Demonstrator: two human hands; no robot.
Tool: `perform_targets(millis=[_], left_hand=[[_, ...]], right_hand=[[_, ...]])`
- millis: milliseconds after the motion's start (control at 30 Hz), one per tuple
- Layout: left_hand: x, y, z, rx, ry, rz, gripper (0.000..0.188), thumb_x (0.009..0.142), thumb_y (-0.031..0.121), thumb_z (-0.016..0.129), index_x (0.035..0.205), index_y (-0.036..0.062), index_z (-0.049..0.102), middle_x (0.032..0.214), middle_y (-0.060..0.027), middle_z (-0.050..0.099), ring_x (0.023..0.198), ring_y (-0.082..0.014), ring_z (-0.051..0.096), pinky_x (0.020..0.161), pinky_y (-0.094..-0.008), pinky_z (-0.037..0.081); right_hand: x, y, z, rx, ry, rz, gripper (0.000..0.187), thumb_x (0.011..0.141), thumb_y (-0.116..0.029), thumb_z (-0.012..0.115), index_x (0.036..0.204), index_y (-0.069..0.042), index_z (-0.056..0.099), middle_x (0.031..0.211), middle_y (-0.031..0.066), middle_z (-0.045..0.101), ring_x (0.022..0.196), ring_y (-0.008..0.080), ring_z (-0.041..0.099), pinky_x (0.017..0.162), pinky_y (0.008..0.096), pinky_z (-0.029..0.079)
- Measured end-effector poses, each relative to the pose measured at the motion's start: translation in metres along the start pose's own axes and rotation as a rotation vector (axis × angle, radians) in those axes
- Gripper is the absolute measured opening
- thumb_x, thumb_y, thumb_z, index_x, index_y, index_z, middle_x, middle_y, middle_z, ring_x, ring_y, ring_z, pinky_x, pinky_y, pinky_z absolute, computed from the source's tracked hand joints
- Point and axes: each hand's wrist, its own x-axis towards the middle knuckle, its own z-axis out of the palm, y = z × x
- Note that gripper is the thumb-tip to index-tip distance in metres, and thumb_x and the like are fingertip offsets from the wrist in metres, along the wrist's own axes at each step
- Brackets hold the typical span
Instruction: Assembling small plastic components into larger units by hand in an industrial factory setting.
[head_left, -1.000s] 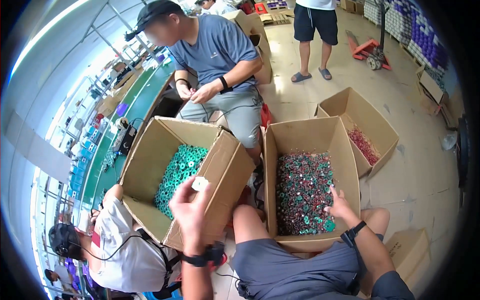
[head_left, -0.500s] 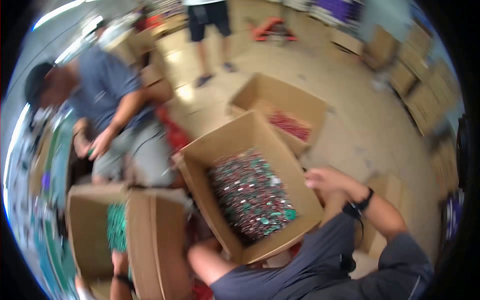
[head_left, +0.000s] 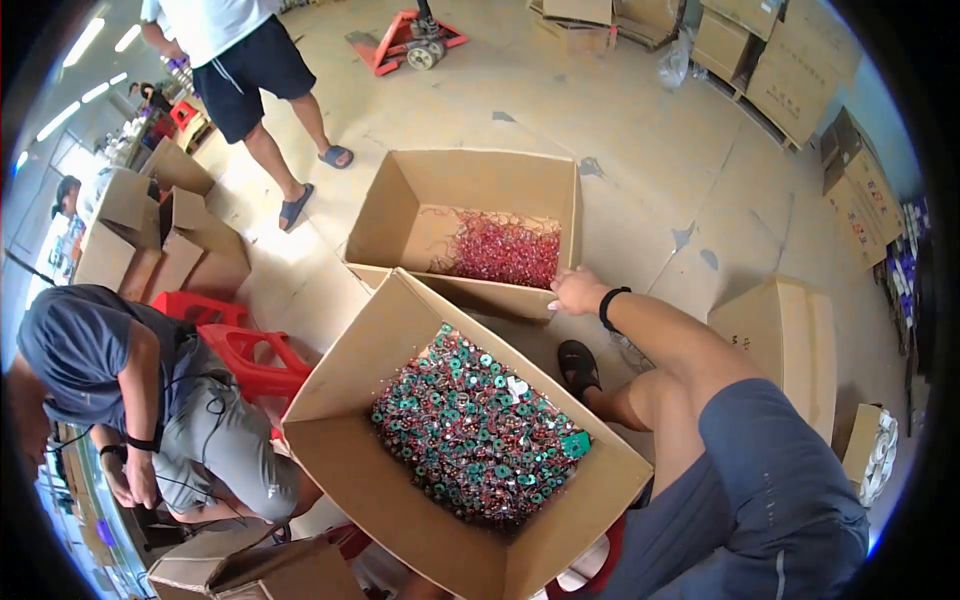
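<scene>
My right hand [head_left: 575,291] reaches forward, a black band on its wrist. Its fingers are closed at the near right corner of a cardboard box [head_left: 480,168], which holds a heap of thin red wires [head_left: 508,247]. Closer to me is a second open cardboard box [head_left: 350,465], tilted in view. Inside lie many small round green-and-metal parts with red wires [head_left: 465,420], and a larger green piece [head_left: 575,444] sits on top at the right. My left hand is out of view.
A seated person [head_left: 100,370] works at the left beside red plastic stools [head_left: 250,355]. Another person [head_left: 240,70] stands at the far left. Empty-looking cartons [head_left: 175,240] stand behind; a closed carton [head_left: 785,345] is at right. A red pallet jack [head_left: 400,42] is farther back.
The view has swung left and down. My right hand has moved forward to the far box's corner. My left forearm, earlier in a box of green parts, has left the view.
</scene>
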Motion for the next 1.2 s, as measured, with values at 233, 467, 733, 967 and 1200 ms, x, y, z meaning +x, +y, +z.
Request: perform_targets(millis=[233, 467, 733, 967, 1200], left_hand=[[-0.116, -0.03, -0.131, 0.125, 0.112, -0.321, 0.015, 0.087, 0.012, 0.069, 0.099, 0.0048, 0.074, 0.09, -0.0144, 0.073, 0.072, -0.0276, 0.068, 0.065, -0.0368, 0.056], [-0.236, -0.003, -0.18, -0.533, 0.307, -0.227, 0.015, 0.092, 0.012, 0.063, 0.081, 0.0039, 0.069, 0.071, -0.0105, 0.067, 0.064, -0.0132, 0.061, 0.059, -0.0343, 0.049], [-0.226, 0.302, 0.018, -0.515, -0.653, 0.271, 0.022, 0.081, 0.009, 0.067, 0.102, 0.0048, 0.074, 0.092, -0.0243, 0.07, 0.087, -0.0402, 0.07, 0.079, -0.0465, 0.056], [-0.266, 0.336, 0.296, -0.419, -0.951, -0.172, 0.035, 0.085, 0.032, 0.068, 0.115, 0.0136, 0.072, 0.11, -0.0206, 0.071, 0.106, -0.0391, 0.067, 0.094, -0.047, 0.053], [-0.295, 0.374, 0.34, -0.337, -0.773, -0.098, 0.038, 0.081, 0.013, 0.073, 0.118, 0.0118, 0.063, 0.123, -0.0171, 0.053, 0.108, -0.0366, 0.062, 0.084, -0.0435, 0.058]], right_hand=[[0.013, -0.015, -0.001, -0.041, -0.269, 0.091, 0.055, 0.101, -0.048, 0.04, 0.086, -0.01, 0.076, 0.088, 0.0115, 0.074, 0.089, 0.0289, 0.071, 0.076, 0.0473, 0.052], [-0.061, 0.028, -0.039, 0.142, -0.59, 0.143, 0.046, 0.095, -0.045, 0.055, 0.09, -0.003, 0.073, 0.085, 0.017, 0.072, 0.084, 0.034, 0.069, 0.076, 0.0468, 0.053], [-0.138, -0.113, -0.257, 0.627, -0.398, -0.266, 0.034, 0.094, -0.035, 0.063, 0.1, -0.002, 0.068, 0.09, 0.0182, 0.069, 0.084, 0.0331, 0.068, 0.075, 0.0435, 0.053], [-0.234, -0.198, -0.294, 0.926, -0.627, -0.277, 0.033, 0.09, -0.035, 0.07, 0.104, -0.004, 0.07, 0.086, 0.0138, 0.071, 0.08, 0.0299, 0.07, 0.073, 0.0392, 0.056], [-0.278, -0.232, -0.243, 1.173, -0.888, 0.137, 0.03, 0.093, -0.023, 0.07, 0.114, -0.002, 0.067, 0.095, 0.0115, 0.072, 0.084, 0.0234, 0.071, 0.068, 0.0332, 0.057]])
